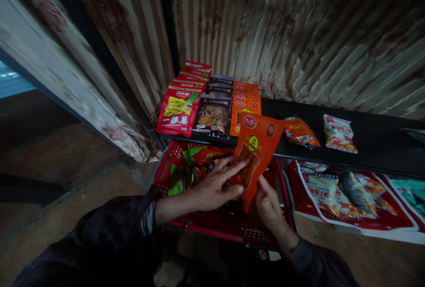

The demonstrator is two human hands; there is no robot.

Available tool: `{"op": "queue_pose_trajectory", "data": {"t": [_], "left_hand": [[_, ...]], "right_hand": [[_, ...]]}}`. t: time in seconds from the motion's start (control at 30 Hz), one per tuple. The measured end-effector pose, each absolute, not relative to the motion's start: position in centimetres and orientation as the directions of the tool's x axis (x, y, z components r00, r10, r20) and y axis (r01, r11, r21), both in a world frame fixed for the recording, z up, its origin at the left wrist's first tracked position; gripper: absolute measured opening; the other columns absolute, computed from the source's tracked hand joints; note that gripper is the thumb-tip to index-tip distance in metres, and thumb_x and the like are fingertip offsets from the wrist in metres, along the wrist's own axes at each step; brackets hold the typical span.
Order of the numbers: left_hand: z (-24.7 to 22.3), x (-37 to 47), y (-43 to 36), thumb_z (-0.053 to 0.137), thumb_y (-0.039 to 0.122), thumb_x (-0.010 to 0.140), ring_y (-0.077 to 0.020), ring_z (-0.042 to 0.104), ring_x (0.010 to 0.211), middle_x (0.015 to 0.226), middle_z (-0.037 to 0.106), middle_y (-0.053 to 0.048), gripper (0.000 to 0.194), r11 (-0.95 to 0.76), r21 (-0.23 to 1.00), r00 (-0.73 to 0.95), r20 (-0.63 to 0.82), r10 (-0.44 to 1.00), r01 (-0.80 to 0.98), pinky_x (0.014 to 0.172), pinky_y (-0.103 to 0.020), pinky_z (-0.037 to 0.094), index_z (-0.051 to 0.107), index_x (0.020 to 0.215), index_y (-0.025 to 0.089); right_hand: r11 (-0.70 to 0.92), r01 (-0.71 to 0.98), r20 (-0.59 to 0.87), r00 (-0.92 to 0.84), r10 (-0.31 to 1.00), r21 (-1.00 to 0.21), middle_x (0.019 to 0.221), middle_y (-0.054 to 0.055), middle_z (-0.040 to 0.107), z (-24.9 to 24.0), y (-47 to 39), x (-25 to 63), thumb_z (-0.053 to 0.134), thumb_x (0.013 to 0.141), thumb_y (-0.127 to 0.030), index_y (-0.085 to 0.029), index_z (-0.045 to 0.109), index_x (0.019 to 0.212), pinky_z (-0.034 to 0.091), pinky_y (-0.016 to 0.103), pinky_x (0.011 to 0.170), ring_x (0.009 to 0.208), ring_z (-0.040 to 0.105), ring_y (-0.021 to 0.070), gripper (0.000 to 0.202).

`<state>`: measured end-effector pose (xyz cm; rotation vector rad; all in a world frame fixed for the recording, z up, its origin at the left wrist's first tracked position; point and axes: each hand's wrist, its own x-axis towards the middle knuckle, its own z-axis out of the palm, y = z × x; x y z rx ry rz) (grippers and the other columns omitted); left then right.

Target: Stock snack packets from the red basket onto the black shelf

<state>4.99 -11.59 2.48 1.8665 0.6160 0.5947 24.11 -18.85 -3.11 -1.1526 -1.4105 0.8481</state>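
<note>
An orange snack packet (pixel 260 139) is held up, tilted, over a red shopping basket (pixel 206 227). My right hand (pixel 269 203) pinches its lower right edge. My left hand (pixel 215 185) lies against the packet's front with the fingers stretched out and apart. Beneath my hands the basket holds several packets, among them green and orange ones (pixel 195 161). Just behind, on a black shelf, stand rows of packets: red ones (pixel 179 108), dark brown ones (pixel 213 114) and orange ones (pixel 244 99) that look like the one in my hand.
Farther right on the black shelf (pixel 375 132) lie a small orange bag (pixel 300 131) and a white bag (pixel 339 132). Below the shelf stands a red and white container (pixel 407 218) with several bags. A pleated curtain (pixel 265 26) hangs behind, and a black post (pixel 168 21) rises beside the shelf's left end.
</note>
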Motion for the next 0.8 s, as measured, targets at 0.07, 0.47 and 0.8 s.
{"op": "queue_pose_trajectory", "data": {"t": [0.07, 0.47, 0.8], "left_hand": [[1.8, 5.2, -11.7, 0.055, 0.032, 0.091, -0.0263, 0.034, 0.139, 0.146, 0.036, -0.009, 0.059, -0.438, 0.869, 0.724, 0.147, 0.674, 0.232, 0.114, -0.048, 0.034, 0.038, 0.148, 0.035], [-0.1, 5.5, -9.9, 0.060, 0.024, 0.084, -0.0226, 0.054, 0.117, 0.127, 0.056, -0.010, 0.049, -0.267, 0.888, 0.398, 0.105, 0.911, 0.375, 0.104, -0.041, 0.044, 0.054, 0.133, 0.021], [0.0, 5.7, -9.2, 0.073, 0.030, 0.070, -0.0079, 0.055, 0.055, 0.071, 0.066, 0.001, 0.022, 0.438, 0.898, 0.512, -0.391, 0.764, 0.032, 0.048, -0.017, 0.039, 0.068, 0.084, 0.013]], "right_hand": [[0.179, 0.082, 0.183, 0.048, 0.982, -0.980, 0.139, 0.010, 0.059, -2.9, -19.0, 23.8, 0.059, 0.080, -0.067, -0.024, 0.051, 0.138, 0.050, 0.043, 0.101, 0.125, 0.056, 0.0318, 0.073], [-0.107, -0.420, -0.254, 0.313, 0.915, -0.901, 0.090, 0.005, 0.077, -2.6, -16.7, 23.6, 0.083, 0.065, -0.050, -0.022, 0.074, 0.089, 0.058, 0.039, 0.075, 0.077, 0.071, 0.0236, 0.038], [-0.151, -0.360, -0.262, 0.281, 0.923, -0.920, 0.079, 0.002, 0.076, -2.4, -16.4, 24.3, 0.083, 0.063, -0.052, -0.022, 0.075, 0.083, 0.060, 0.036, 0.068, 0.069, 0.071, 0.0230, 0.037]]}}
